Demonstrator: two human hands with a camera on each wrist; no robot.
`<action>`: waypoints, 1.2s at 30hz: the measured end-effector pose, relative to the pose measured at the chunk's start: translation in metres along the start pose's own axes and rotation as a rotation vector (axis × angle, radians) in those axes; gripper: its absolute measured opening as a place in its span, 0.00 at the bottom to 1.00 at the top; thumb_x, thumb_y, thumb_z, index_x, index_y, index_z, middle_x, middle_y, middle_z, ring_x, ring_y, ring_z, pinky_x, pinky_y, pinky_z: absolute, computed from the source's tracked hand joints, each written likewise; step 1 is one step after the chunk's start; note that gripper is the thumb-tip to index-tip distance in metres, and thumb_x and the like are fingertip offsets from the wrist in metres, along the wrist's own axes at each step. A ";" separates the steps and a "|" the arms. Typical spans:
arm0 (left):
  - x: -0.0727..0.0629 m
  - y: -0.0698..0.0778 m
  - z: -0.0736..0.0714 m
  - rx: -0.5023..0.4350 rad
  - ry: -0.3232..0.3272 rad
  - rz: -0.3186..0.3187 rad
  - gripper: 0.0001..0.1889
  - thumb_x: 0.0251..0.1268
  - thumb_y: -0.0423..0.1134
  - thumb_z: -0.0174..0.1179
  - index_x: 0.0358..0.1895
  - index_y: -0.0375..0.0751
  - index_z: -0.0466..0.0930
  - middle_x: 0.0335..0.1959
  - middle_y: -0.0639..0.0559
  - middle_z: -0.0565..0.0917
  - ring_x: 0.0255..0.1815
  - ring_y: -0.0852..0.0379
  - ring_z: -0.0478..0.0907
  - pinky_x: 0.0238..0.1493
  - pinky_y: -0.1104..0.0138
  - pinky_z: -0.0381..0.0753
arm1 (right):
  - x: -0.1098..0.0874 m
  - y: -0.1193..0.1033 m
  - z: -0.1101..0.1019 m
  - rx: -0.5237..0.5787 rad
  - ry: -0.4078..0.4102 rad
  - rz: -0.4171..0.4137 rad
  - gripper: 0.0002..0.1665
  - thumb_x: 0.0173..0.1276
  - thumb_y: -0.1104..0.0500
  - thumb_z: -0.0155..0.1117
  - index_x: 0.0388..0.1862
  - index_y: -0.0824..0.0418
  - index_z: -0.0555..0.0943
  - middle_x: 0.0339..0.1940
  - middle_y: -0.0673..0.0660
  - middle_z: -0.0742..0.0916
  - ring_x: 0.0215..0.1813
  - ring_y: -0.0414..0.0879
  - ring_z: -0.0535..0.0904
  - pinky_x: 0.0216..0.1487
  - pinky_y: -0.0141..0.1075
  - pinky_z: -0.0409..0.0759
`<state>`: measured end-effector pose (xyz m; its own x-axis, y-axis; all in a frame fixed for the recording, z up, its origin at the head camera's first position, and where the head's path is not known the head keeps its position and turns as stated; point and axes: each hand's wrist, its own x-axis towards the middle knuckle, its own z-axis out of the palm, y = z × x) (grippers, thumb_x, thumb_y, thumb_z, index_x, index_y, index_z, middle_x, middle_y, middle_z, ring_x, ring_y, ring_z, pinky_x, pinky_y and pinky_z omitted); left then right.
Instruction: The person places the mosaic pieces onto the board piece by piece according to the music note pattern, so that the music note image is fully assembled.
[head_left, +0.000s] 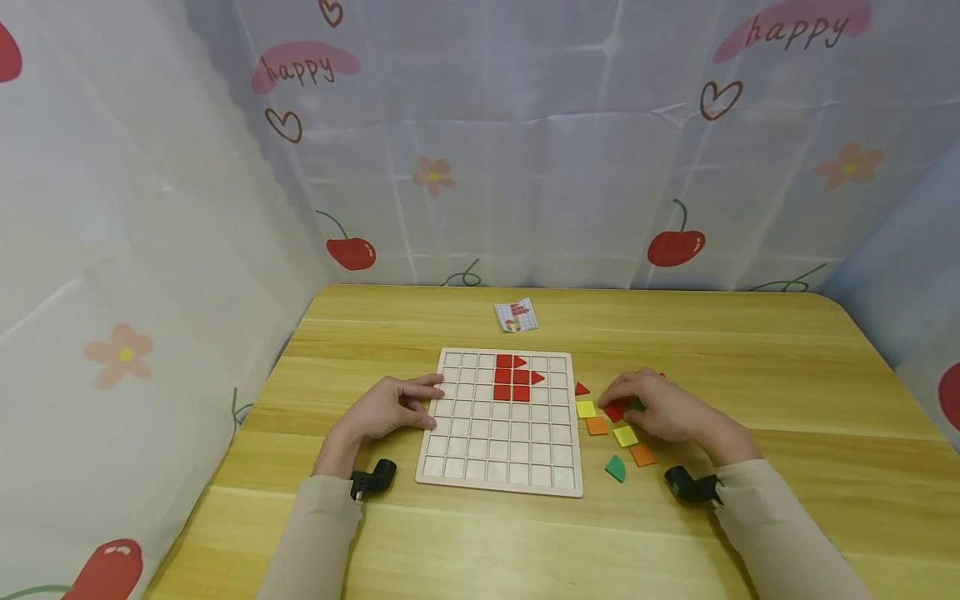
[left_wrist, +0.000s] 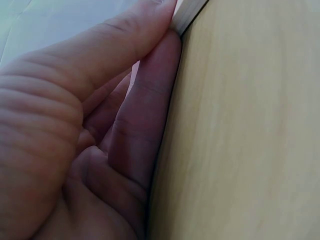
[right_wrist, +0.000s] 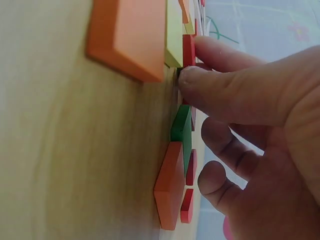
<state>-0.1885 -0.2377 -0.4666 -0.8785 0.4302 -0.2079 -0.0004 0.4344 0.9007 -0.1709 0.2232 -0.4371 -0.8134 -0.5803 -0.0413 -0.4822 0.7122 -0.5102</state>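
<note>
Pinching a red piece (head_left: pixel 615 412), likely light, stiff and best held by its edges, the right hand (head_left: pixel 666 408) is working just right of the grid board (head_left: pixel 498 432), whose left edge the spread left hand (head_left: pixel 386 408) is touching

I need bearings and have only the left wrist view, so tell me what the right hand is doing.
Observer: The right hand pinches a flat red piece; its full outline is hidden.
Operator: Tell me what that pale wooden edge belongs to.
Observer: A pale wooden grid board holding five flat red squares and two flat red triangles.
Operator: Report what lies beyond it.
Observer: A small printed card, on the table just past the board's far edge.
</note>
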 end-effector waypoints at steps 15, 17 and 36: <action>0.000 0.000 0.000 -0.006 0.004 -0.009 0.23 0.56 0.35 0.77 0.58 0.46 0.88 0.75 0.57 0.74 0.78 0.50 0.67 0.49 0.74 0.78 | 0.007 -0.011 -0.002 0.019 0.008 0.073 0.21 0.72 0.65 0.67 0.62 0.55 0.85 0.55 0.54 0.85 0.56 0.52 0.76 0.61 0.55 0.75; 0.000 0.000 0.000 -0.011 0.002 -0.009 0.23 0.56 0.35 0.77 0.58 0.45 0.88 0.76 0.57 0.74 0.81 0.50 0.64 0.50 0.74 0.78 | 0.009 -0.014 -0.002 0.028 0.007 0.086 0.21 0.72 0.64 0.66 0.63 0.55 0.84 0.55 0.53 0.85 0.56 0.52 0.75 0.61 0.53 0.75; 0.001 -0.003 0.000 -0.019 0.002 0.006 0.23 0.56 0.34 0.77 0.58 0.45 0.88 0.75 0.56 0.74 0.80 0.50 0.65 0.50 0.74 0.78 | 0.042 -0.039 0.007 0.028 0.029 0.061 0.20 0.73 0.63 0.66 0.62 0.55 0.84 0.59 0.58 0.84 0.62 0.57 0.74 0.65 0.57 0.74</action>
<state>-0.1891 -0.2382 -0.4693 -0.8796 0.4310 -0.2012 -0.0041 0.4162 0.9093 -0.1839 0.1688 -0.4249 -0.8506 -0.5237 -0.0483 -0.4221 0.7346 -0.5312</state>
